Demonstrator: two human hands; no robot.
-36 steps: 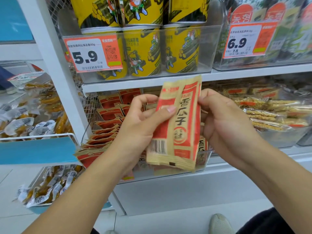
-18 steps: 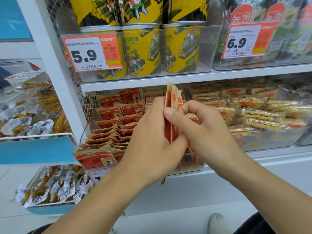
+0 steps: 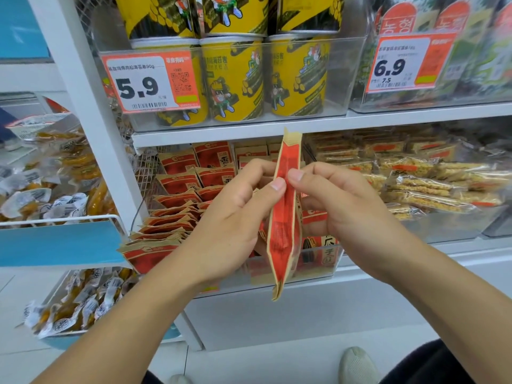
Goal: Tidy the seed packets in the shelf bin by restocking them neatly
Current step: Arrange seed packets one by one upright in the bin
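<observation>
A red and tan seed packet (image 3: 285, 217) stands upright and edge-on to the camera, its long axis vertical, top end pointing at the shelf edge above. It sits between both hands: the left hand (image 3: 232, 223) pinches its left face with the thumb, the right hand (image 3: 340, 206) pinches its right face. Behind it, the clear bin (image 3: 318, 270) on the lower shelf holds more packets (image 3: 177, 214) in a leaning row.

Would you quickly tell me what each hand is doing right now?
Left hand: pinching the held seed packets.
Right hand: pinching the same packets from the other side.
</observation>
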